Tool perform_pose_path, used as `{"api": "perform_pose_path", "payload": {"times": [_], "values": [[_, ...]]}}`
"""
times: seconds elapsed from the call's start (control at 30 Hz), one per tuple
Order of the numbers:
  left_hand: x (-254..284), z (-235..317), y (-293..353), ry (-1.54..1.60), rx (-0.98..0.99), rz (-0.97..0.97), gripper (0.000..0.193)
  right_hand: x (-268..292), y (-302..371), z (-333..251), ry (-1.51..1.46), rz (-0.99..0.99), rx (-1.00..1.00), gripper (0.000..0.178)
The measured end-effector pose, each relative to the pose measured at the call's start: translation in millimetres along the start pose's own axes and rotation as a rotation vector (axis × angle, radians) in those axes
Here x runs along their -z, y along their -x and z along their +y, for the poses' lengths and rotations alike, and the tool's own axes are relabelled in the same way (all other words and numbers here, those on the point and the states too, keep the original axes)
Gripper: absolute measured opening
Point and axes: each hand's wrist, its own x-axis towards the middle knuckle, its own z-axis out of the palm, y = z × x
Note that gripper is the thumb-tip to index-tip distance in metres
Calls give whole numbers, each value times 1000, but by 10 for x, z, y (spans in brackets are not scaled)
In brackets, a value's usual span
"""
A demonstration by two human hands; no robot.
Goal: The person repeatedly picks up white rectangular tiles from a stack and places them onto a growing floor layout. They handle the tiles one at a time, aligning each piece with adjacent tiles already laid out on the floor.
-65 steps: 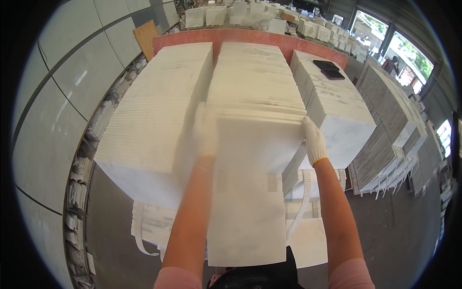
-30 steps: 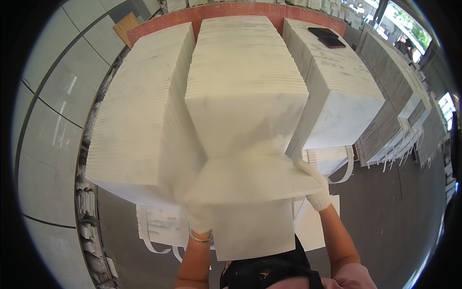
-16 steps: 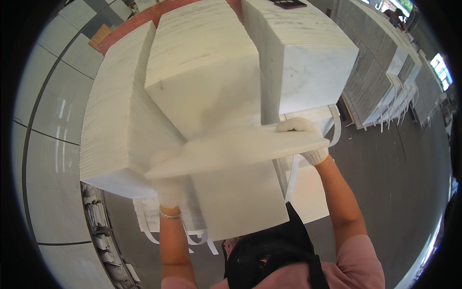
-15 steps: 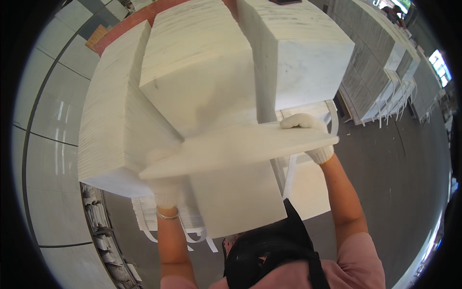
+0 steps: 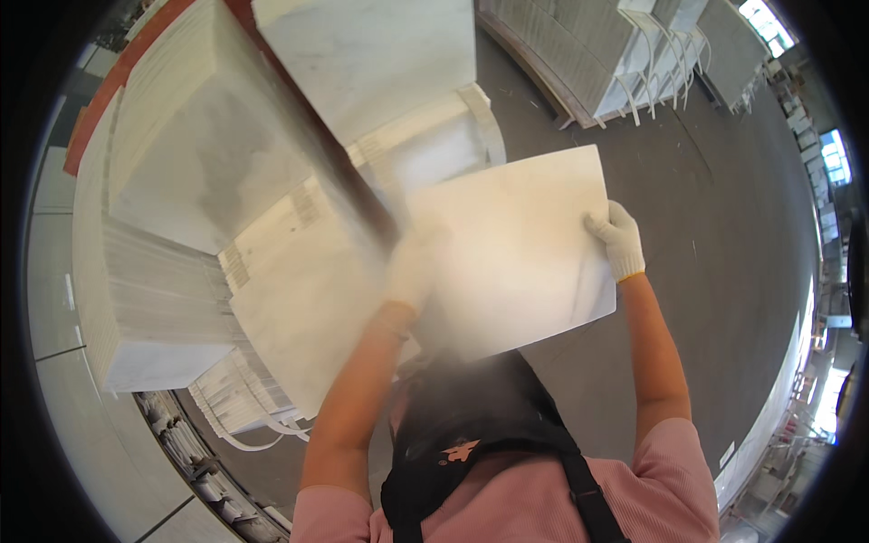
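Here's the white tile [image 5: 534, 235], up in front of the black apron [image 5: 471, 434], its broad face in full view above the grey floor [image 5: 697, 299]. The right hand [image 5: 618, 240], gloved, is on its right edge, thumb over the face, fingers pinching that side. Across at the left edge sits the left hand [image 5: 418, 262], gloved too, but it's a blur: can't tell how those fingers are set. Off left, a stack of tiles [image 5: 213, 172] stands near a red panel [image 5: 107, 95].
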Motion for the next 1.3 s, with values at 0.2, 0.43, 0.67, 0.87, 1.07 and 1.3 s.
{"api": "perform_pose_path", "payload": {"times": [0.2,0.43,0.67,0.87,1.07,1.3], "values": [[-1077,-770,-201,-23,280,-22,58,236,-242,1286,191,-44,-264,45],[-1250,-1288,-168,-352,510,19,66,-254,-551,2119,197,-204,-330,62],[-1219,-1189,-239,-496,685,47,74,-521,-707,2435,309,-230,-286,60],[-1187,-1142,-105,-545,542,-40,73,-535,-732,2315,417,-255,-281,62],[-1136,-712,189,-493,375,-154,57,-566,-691,2033,611,-284,-257,61],[-538,5,877,87,360,-444,41,-449,-794,1536,1054,-295,3,60]]}}
